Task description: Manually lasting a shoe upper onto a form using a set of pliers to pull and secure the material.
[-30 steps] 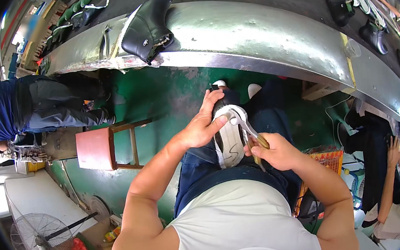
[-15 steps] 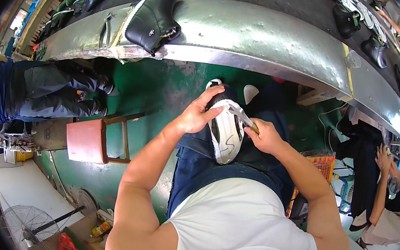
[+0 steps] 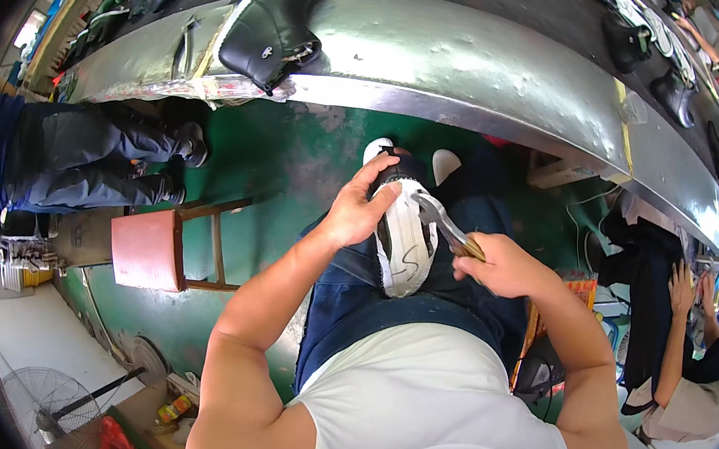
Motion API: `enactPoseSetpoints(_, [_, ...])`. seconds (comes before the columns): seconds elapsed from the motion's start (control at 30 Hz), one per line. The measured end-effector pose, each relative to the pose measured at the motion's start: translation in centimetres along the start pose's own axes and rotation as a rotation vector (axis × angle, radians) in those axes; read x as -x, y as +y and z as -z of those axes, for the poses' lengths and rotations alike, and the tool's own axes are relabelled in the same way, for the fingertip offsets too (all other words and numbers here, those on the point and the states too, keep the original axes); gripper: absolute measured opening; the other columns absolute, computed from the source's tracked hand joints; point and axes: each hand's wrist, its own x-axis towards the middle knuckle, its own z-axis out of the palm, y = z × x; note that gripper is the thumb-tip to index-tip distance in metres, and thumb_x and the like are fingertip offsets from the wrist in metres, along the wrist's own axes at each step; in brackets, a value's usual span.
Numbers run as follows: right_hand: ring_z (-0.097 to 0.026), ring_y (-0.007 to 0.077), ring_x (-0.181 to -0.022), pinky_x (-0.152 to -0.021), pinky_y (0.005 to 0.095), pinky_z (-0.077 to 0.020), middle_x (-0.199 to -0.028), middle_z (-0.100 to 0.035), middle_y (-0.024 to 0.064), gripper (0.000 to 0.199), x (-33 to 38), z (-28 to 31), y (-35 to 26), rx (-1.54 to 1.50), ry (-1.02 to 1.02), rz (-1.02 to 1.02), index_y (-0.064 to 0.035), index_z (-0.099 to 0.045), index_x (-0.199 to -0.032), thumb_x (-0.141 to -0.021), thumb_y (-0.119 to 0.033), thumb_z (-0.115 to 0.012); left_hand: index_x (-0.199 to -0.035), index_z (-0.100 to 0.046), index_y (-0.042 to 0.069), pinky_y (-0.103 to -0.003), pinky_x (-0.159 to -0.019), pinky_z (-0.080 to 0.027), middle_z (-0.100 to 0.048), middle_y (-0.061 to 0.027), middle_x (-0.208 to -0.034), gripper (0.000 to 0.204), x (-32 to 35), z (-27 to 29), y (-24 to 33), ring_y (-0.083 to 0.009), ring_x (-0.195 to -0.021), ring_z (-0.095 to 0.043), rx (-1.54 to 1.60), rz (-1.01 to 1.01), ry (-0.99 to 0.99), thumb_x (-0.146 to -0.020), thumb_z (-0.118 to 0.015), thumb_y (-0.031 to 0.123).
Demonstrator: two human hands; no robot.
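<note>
A shoe or boot with a dark upper lies across my lap, its white underside [image 3: 403,250] turned up and marked with a dark scrawl. My left hand [image 3: 364,206] is wrapped round its far end, thumb on the white part, fingers over the far side. In my right hand [image 3: 499,262] I grip metal lasting pincers [image 3: 439,216] with a brownish handle. Their curved head touches or hovers at the right edge of the upturned shoe, near the left thumb; I cannot tell which.
Ahead runs a metal-edged bench [image 3: 446,49] with a dark belt and a black boot [image 3: 274,36] on its rim. More shoes stand far right. A pink-topped stool [image 3: 148,253] is at left, near a standing person's legs [image 3: 98,155]. A fan [image 3: 56,419] stands lower left; another person's hands [image 3: 686,288] show at right.
My right hand has moved a little right and nearer to me, swinging the pincers' handle outward from the shoe. My left hand keeps its hold. The person at left has shifted their feet.
</note>
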Motion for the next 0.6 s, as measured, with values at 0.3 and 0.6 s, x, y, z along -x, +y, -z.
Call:
enactPoseSetpoints(0.3, [-0.067,0.0292,-0.075,-0.071,0.0390,-0.0515,-0.080,-0.065,0.0191,0.032,-3.5,-2.5,0.1,0.244,0.269,0.125,0.0047,-0.058,-0.105,-0.099,-0.026,-0.059,-0.153,-0.031,0.007,-0.034,-0.115,-0.030,-0.035,-0.0181,-0.154,0.071,0.0,1.9,0.7,-0.0260,-0.139,-0.038,-0.218,0.031,-0.223,-0.092,-0.067,0.012])
enactPoseSetpoints(0.6, [-0.069,0.0235,-0.084,-0.079,0.0366,-0.0536,-0.085,-0.067,0.0149,0.054,-5.2,-6.0,3.5,-0.079,0.438,-0.015,0.0051,-0.057,-0.109,-0.085,-0.040,-0.075,-0.155,-0.017,-0.003,-0.033,-0.111,-0.035,-0.051,-0.0233,-0.139,0.084,6.0,-2.5,-0.5,-0.0295,-0.132,-0.048,-0.087,0.410,0.074,-0.080,-0.054,0.007])
